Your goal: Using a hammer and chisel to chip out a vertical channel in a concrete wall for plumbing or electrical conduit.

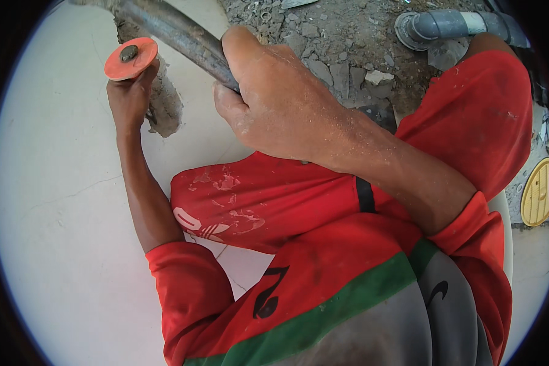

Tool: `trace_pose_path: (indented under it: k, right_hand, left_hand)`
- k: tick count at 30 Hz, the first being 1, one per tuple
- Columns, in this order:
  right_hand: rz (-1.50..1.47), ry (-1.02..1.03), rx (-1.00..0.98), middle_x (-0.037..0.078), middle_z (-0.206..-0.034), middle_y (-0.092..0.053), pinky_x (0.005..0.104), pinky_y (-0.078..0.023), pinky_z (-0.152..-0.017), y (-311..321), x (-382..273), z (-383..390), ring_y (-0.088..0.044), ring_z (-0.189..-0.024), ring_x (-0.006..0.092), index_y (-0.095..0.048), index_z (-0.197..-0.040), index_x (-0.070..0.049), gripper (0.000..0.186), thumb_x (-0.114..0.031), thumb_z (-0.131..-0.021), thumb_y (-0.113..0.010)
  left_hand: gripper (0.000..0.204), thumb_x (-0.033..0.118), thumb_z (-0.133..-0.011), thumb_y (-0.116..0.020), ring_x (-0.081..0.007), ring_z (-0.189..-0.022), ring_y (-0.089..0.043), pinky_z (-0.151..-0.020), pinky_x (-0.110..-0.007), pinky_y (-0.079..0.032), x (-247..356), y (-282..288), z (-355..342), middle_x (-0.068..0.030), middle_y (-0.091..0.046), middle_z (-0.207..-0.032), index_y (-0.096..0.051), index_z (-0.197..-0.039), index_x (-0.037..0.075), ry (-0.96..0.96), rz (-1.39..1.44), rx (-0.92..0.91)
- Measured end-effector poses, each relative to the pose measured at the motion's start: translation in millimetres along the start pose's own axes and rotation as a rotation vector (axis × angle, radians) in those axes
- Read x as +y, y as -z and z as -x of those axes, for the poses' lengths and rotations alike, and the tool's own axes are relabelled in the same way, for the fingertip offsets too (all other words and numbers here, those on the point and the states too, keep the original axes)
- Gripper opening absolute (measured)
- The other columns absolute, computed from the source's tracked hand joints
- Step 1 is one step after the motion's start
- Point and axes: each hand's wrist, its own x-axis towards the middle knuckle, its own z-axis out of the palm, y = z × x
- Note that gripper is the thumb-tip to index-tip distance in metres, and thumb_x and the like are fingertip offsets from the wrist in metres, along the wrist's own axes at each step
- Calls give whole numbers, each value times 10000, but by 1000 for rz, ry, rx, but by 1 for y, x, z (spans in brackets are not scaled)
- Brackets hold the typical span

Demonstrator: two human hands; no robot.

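My right hand (pixel 287 104) is wrapped round the dark handle of a hammer (pixel 180 33), raised in front of me. The hammer's head runs up to the top left edge and is only partly in view. My left hand (pixel 128 100) is closed round a chisel (pixel 129 53) beneath its round orange hand guard. Only the guard and the chisel's blunt grey end show; the shaft and tip are hidden. Beside the left hand, a rough groove (pixel 166 107) is broken into the pale smooth surface (pixel 61 152).
Broken rubble (pixel 323 55) covers the ground at the top. A grey pipe elbow (pixel 439 25) lies at the top right. At the right edge is a yellow oval lid (pixel 537 192). My bent legs in red trousers (pixel 470 122) take up the middle and right.
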Motion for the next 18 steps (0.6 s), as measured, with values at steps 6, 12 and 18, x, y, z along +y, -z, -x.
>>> trace_pose_path:
  k: [6,12,18]
  right_hand:
    - [163,-174,-300,313,-679,-589,448,-511,-566,5,9,-1,-646,-645,427,-472,-882,142,159,45,-766,-520]
    - [98,-146,-128,267,-621,-566,440,-476,-511,31,-9,-9,-619,-556,367,-458,-866,114,163,-3,-793,-545]
    - [-77,-191,-78,274,-643,-559,432,-468,-530,39,-23,-20,-614,-576,376,-447,-851,105,187,-36,-805,-563]
  left_hand:
    - [152,76,-777,-706,-85,-631,-497,-578,-242,-401,-15,-1,7,6,-582,-723,-636,-888,-2,20,160,147]
    - [131,12,-737,-683,-100,-637,-514,-548,-261,-427,-6,17,-2,-25,-536,-722,-564,-792,18,-13,396,254]
    - [263,170,-824,-676,-130,-748,-545,-707,-282,-453,-1,-14,-5,-41,-636,-818,-624,-1009,-8,-169,-122,-45]
